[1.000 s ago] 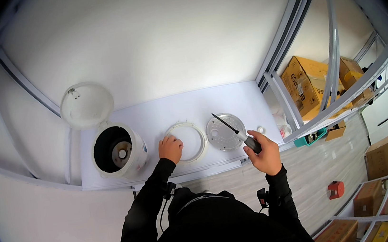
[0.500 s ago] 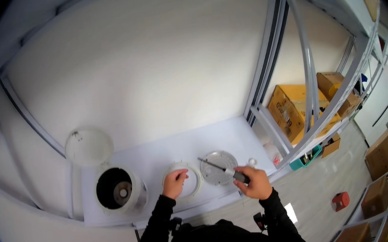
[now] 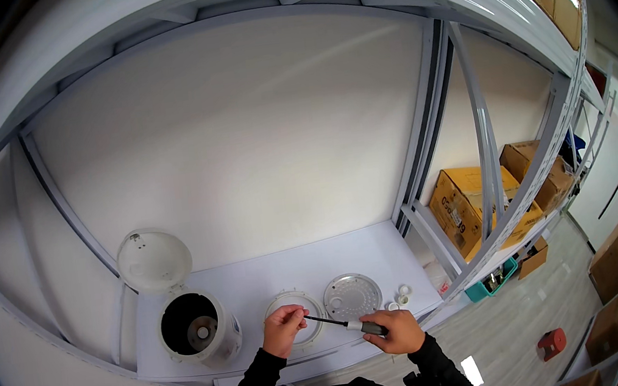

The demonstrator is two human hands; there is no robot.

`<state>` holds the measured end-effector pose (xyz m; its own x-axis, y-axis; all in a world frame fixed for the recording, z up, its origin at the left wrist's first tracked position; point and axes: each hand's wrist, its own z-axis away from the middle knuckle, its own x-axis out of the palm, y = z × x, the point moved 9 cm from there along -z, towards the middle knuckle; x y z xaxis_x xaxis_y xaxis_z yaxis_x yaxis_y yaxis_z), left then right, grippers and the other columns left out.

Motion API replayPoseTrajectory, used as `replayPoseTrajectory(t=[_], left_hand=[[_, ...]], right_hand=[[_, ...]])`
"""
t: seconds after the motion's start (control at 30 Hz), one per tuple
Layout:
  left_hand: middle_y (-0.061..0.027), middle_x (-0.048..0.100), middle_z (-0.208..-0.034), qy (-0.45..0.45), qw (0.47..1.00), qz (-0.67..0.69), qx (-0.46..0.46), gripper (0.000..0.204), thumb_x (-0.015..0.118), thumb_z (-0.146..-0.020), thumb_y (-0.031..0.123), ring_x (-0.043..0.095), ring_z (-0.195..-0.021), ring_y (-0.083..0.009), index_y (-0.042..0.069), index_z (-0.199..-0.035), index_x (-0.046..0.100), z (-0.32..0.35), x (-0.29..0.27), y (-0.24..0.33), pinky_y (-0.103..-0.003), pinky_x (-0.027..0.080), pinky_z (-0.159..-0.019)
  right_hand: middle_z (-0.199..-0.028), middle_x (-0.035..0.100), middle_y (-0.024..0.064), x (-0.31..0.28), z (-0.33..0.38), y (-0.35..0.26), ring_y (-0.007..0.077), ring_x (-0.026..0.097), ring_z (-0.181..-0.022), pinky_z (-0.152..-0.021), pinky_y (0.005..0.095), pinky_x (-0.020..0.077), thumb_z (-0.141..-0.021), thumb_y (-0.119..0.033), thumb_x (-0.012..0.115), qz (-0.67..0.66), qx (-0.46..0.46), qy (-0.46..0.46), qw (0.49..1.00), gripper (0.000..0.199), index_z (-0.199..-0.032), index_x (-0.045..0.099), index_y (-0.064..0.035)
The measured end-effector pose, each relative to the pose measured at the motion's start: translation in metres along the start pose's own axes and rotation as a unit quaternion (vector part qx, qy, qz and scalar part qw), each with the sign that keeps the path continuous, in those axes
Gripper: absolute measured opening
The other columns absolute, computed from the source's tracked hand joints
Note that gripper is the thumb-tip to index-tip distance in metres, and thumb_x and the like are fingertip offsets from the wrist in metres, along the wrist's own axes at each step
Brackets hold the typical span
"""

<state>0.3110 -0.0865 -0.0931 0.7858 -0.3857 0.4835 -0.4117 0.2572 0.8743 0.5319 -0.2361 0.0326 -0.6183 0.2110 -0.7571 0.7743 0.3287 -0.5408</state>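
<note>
White lid: it stands open, well beyond and left of my left hand point(image 3: 282, 333), the lid point(image 3: 154, 260) looking joined to the canister's far rim; a knock there might tip it shut.
White canister: left of that same hand and apart from it, the canister point(image 3: 228, 338) shows a dark inside with a round hub point(image 3: 202, 332); anything small let slip that way could be lost in there.
Left hand: thumb and fingers bunch at the driver tip; I cannot tell whether they close on it or on something tiny.
Pale ring: under and just beyond those fingers in my view, the ring point(image 3: 290, 295) lies flat; contact I cannot judge. A dropping wrist could shove it askew.
Screwdriver: it spans the two hands, the screwdriver point(image 3: 371, 328) tip at the left fingers; if it skids under push, I'd expect a jabbed fingertip.
Metal disc: beyond the shaft, between the hands, the perforated disc point(image 3: 352, 295) lies flat; a driver dropped on it could scratch it.
Right hand: my right hand point(image 3: 399, 332) is wrapped round the grey handle; a loose grip would let the tip wander.
White caps: just beyond the right hand, the small caps point(image 3: 404, 290) sit on the white tabletop point(image 3: 365, 247); a careless sweep of the knuckles could send them rolling.
Yellow box: farther right, the box point(image 3: 457, 210) is well clear of both hands.
</note>
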Motion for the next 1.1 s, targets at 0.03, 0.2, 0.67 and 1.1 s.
replayPoseTrajectory(t=[0.03,0.2,0.67,1.1], left_hand=[[-0.0141,0.072,-0.109,0.005,1.0,0.001,0.0,0.016,0.065,-0.103,0.006,0.066,-0.084,-0.0162,-0.001,-0.117,0.067,0.003,0.0,-0.001,-0.032,0.057,-0.08],[-0.0153,0.072,-0.112,0.007,1.0,0.002,-0.008,0.017,0.064,-0.103,0.004,0.067,-0.086,-0.0173,-0.001,-0.119,0.066,0.011,0.006,-0.003,-0.033,0.058,-0.082],[-0.01,0.074,-0.102,-0.042,0.996,-0.079,0.026,0.022,0.065,-0.103,0.007,0.069,-0.088,-0.0129,-0.006,-0.121,0.067,0.009,0.023,-0.01,-0.028,0.058,-0.082],[-0.0057,0.067,-0.091,-0.032,0.985,-0.136,0.099,0.015,0.057,-0.107,0.011,0.063,-0.083,-0.0131,-0.003,-0.11,0.062,0.016,0.048,0.043,-0.03,0.053,-0.08]], right_hand=[[-0.097,0.077,0.0064,0.0,0.001,-0.001,0.0277,0.071,-0.066,-0.06,0.0374,0.0549,-0.084,-0.026,0.082,-0.001,0.001,-0.002,1.0,0.037,-0.119,0.073,-0.0145],[-0.096,0.076,0.0058,0.0,0.01,0.004,0.0285,0.071,-0.067,-0.061,0.0377,0.0548,-0.085,-0.027,0.081,-0.018,0.008,0.008,1.0,0.037,-0.119,0.073,-0.0146],[-0.095,0.073,0.0038,-0.022,0.023,-0.001,0.0272,0.071,-0.075,-0.064,0.0367,0.0557,-0.08,-0.019,0.085,0.037,0.018,0.035,0.999,0.039,-0.117,0.075,-0.0151],[-0.108,0.067,0.0132,-0.023,0.012,-0.016,0.0293,0.067,-0.093,-0.083,0.035,0.0539,-0.084,-0.008,0.082,-0.159,-0.004,0.052,0.986,0.042,-0.124,0.068,-0.004]])
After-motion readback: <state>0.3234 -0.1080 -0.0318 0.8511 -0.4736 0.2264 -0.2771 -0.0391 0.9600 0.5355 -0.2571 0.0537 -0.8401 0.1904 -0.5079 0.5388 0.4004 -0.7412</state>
